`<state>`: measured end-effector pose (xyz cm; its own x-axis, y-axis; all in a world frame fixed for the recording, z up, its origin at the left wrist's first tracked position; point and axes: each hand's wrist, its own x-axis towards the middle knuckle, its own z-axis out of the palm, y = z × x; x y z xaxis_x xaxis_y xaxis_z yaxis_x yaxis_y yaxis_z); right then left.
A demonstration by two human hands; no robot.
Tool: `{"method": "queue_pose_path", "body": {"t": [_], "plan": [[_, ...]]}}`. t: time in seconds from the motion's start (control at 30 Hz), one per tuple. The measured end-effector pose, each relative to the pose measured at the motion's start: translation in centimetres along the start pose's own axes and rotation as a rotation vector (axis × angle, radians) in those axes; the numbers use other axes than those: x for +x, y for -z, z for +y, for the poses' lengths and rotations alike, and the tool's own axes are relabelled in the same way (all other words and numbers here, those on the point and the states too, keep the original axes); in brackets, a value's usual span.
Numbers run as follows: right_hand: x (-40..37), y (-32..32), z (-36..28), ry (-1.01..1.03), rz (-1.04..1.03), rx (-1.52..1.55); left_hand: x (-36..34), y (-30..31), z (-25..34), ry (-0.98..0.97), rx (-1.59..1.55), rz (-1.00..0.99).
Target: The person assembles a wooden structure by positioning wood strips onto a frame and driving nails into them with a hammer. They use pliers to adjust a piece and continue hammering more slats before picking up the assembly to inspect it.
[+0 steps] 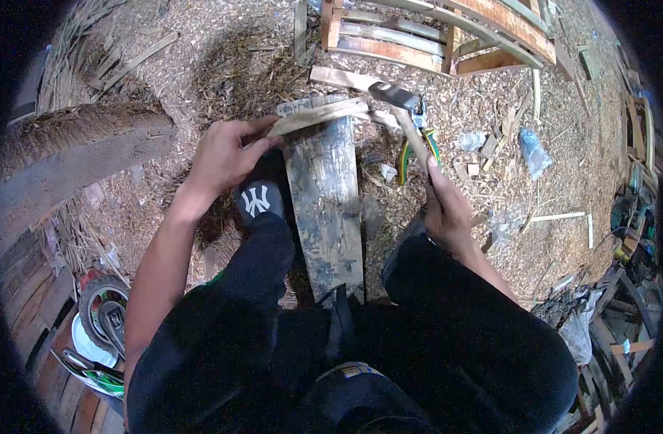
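My left hand (226,159) is closed round one end of a narrow wooden strip (320,116). The strip lies across the far end of a worn plank (324,195) that runs out between my legs. In my right hand (447,210) is the wooden handle of a hammer (394,95), its dark head raised near the strip's far end and slightly smeared by motion. Just past the plank, a tool with green and yellow handles (404,160), like pliers, overlaps the hammer handle in this view.
A slatted wooden frame (389,47) stands at the top. Wood chips cover the ground (187,72). A thick timber (78,166) lies at left, above a wheel-like machine part (103,311). Clear plastic (535,153) and wood scraps lie at right.
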<state>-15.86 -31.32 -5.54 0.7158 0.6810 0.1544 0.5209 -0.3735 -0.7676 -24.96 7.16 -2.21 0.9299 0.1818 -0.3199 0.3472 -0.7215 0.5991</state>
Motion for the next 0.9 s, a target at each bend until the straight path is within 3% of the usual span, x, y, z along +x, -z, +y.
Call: {"method": "queue_pose_path", "body": {"t": [0.1,0.2,0.23,0.27,0.33,0.37,0.5,0.57,0.63,0.67,0.73,0.77,0.83,0.9], "plan": [[1.0,0.0,-0.2,-0.093,-0.148,-0.094,0.1,0.1,0.2,0.015,0.023,-0.018],[0.7,0.7,0.0,-0.184,-0.132,-0.031,0.2,0.2,0.4,0.003,-0.009,-0.027],[0.9,0.2,0.1,-0.114,0.017,-0.003,0.2,0.1,0.4,0.011,-0.025,-0.037],[0.9,0.2,0.3,-0.115,0.016,-0.002,0.4,0.2,0.2,0.014,-0.025,-0.038],[0.8,1.3,1.3,-0.239,0.041,-0.261,0.9,0.3,-0.2,0.172,-0.015,-0.141],[0.7,1.5,1.7,-0.377,0.031,-0.295,0.9,0.3,-0.1,0.173,-0.019,-0.14],[0.0,3.3,4.5,-0.546,0.019,-0.438,1.2,0.5,-0.1,0.131,-0.069,-0.13],[-0.9,3.4,6.4,-0.49,0.061,-0.441,1.3,0.7,0.1,0.111,-0.067,-0.116],[-0.9,3.4,6.7,-0.458,0.095,-0.43,1.4,1.5,1.5,0.307,-0.037,-0.226],[-1.0,3.3,6.7,-0.458,0.095,-0.429,1.4,1.0,0.8,0.308,-0.036,-0.225],[-1.0,2.9,6.7,-0.402,0.145,-0.446,1.2,-0.3,-1.3,0.061,-0.075,-0.075],[-0.8,2.9,6.4,-0.402,0.145,-0.445,1.1,-0.5,-1.9,0.061,-0.074,-0.075],[0.0,2.7,5.2,-0.144,0.175,-0.801,1.1,-0.6,-2.1,0.076,-0.065,-0.093],[-0.7,0.9,7.0,-0.17,0.158,-0.645,1.0,-0.6,-2.0,0.088,-0.074,-0.086]]}}
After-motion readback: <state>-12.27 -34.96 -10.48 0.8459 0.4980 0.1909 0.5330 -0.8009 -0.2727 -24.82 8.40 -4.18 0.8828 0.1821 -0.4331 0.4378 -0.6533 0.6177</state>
